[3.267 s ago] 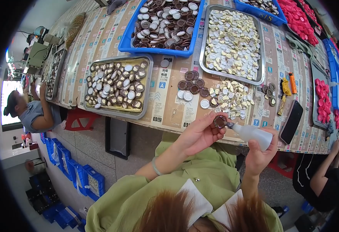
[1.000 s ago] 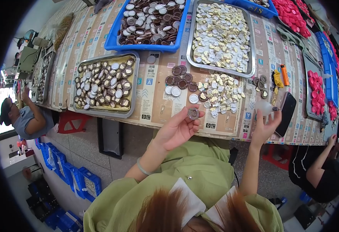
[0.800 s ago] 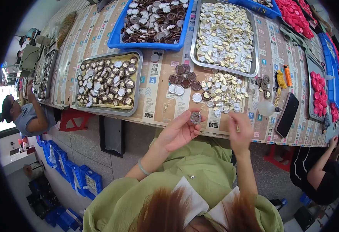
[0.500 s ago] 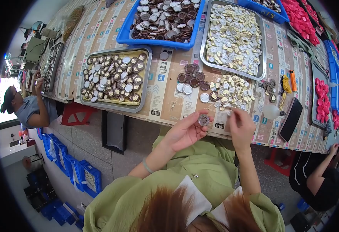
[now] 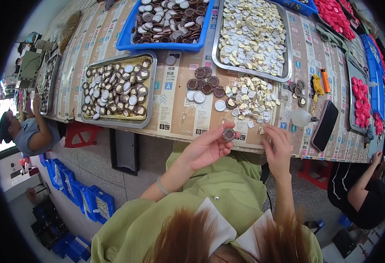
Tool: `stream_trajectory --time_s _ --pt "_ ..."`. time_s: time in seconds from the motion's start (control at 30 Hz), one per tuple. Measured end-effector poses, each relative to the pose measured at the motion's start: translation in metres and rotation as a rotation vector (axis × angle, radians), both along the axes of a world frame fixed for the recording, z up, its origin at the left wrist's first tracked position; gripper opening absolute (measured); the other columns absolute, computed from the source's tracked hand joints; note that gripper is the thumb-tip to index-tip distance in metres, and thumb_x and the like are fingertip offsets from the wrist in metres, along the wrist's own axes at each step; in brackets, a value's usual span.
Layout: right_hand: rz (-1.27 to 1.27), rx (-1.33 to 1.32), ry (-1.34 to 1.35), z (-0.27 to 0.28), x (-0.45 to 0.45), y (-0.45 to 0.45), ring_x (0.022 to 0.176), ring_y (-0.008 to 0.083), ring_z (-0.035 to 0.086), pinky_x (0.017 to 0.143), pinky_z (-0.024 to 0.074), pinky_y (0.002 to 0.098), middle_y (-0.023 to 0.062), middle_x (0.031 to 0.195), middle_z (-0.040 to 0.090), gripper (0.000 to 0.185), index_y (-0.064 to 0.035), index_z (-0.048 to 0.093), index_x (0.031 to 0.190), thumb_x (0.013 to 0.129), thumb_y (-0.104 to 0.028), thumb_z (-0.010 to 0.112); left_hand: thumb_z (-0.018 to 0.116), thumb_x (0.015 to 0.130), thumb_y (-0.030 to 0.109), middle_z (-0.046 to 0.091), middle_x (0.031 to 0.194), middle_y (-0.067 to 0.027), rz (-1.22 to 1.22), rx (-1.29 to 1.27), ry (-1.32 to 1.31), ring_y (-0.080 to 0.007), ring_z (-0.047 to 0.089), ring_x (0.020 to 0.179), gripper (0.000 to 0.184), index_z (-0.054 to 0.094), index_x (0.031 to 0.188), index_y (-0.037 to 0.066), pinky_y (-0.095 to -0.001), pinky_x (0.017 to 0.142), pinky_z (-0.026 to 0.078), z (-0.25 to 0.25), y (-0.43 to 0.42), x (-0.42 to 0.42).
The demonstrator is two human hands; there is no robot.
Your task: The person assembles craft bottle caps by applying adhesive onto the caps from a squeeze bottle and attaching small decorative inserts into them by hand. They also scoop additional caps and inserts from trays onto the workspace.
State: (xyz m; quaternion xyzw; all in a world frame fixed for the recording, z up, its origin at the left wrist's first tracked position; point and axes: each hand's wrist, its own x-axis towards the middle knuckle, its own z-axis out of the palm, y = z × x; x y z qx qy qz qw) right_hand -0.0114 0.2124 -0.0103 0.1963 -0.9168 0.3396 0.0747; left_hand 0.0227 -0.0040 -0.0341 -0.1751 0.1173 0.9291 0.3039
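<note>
Between thumb and fingers, my left hand point(image 5: 210, 147) holds a round brown piece with a scalloped edge point(image 5: 229, 134) above the table's front edge. My right hand point(image 5: 277, 147) is to its right, its fingertips pinched at a small pale piece point(image 5: 261, 129). Just beyond my hands lies a heap of small cream and white pieces point(image 5: 254, 98). Left of the heap are several brown round pieces point(image 5: 206, 82) and a few white-faced discs point(image 5: 220, 105). A white squeeze bottle point(image 5: 301, 118) lies right of my right hand, close to a black phone point(image 5: 325, 126).
A metal tray point(image 5: 153, 87) of finished-looking discs is at left, a blue bin point(image 5: 166, 47) behind it. Another metal tray point(image 5: 284, 77) holds cream pieces. An orange lighter point(image 5: 325, 80) and pink pieces point(image 5: 360, 98) are at right. One person point(image 5: 30, 131) sits at left, another point(image 5: 361, 193) at right.
The bottle has gone from my right hand to the table beside the phone. My right hand has moved left to the small pale pieces and taken one. My left hand still holds the brown piece.
</note>
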Motion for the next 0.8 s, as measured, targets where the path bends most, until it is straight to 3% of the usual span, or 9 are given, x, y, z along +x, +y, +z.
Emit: stream_trajectory --time_s 0.13,0.23,0.3,0.4,0.57,0.8 --pt "0.079 -0.025 0.029 -0.021 -0.004 0.003 0.08 0.0266 0.053 0.069 0.0434 0.0324 0.0089 0.085 0.059 0.019 -0.0003 0.057 0.087 0.068 0.004 0.06 0.038 0.092 0.024 0.053 0.108 -0.0115 -0.024 -0.008 -0.008 -0.0137 0.053 0.08 0.031 0.043 0.118 0.008 -0.026 0.072 0.046 -0.003 0.007 0.0" --pt "0.0 -0.072 0.007 -0.017 -0.003 -0.006 0.08 0.0261 0.053 0.069 0.0436 0.0327 0.0098 0.086 0.059 0.018 -0.0004 0.058 0.084 0.067 0.004 0.061 0.04 0.091 0.024 0.054 0.107 -0.0106 -0.02 0.003 -0.026 -0.0132 0.053 0.08 0.03 0.045 0.116 0.008 -0.0257 0.072 0.045 0.004 0.008 0.001" --pt "-0.09 -0.357 -0.116 -0.005 0.004 -0.016 0.077 0.0253 0.054 0.068 0.0436 0.0323 0.01 0.084 0.059 0.019 -0.0007 0.058 0.081 0.064 0.005 0.064 0.042 0.091 0.024 0.054 0.106 -0.0096 -0.019 0.014 -0.038 -0.0127 0.053 0.081 0.029 0.045 0.115 0.007 -0.0255 0.072 0.045 0.005 0.011 0.0" --pt "0.029 -0.453 -0.095 0.017 0.011 -0.036 0.074 0.0239 0.054 0.066 0.0437 0.0307 0.0095 0.08 0.059 0.02 -0.0008 0.06 0.079 0.062 0.005 0.067 0.043 0.09 0.024 0.055 0.104 -0.0078 -0.001 -0.025 -0.042 -0.012 0.053 0.081 0.028 0.047 0.112 0.007 -0.0253 0.073 0.045 0.006 0.014 0.001" --pt "0.042 -0.359 -0.008 0.021 0.016 -0.053 0.072 0.0225 0.054 0.062 0.0437 0.0291 0.0081 0.079 0.06 0.019 -0.0012 0.061 0.077 0.06 0.004 0.068 0.047 0.089 0.021 0.054 0.094 -0.0025 0.016 -0.083 0.036 -0.0096 0.052 0.085 0.026 0.048 0.11 0.007 -0.0248 0.077 0.043 0.013 0.017 0.002" --pt "0.027 -0.352 0.074 0.018 0.02 -0.057 0.07 0.0214 0.053 0.061 0.0434 0.0293 0.0065 0.078 0.06 0.02 -0.0021 0.063 0.076 0.058 0.003 0.069 0.048 0.088 0.019 0.053 0.095 -0.0019 0.031 -0.111 0.075 -0.0092 0.05 0.089 0.025 0.049 0.109 0.006 -0.0256 0.079 0.042 0.014 0.019 0.004"
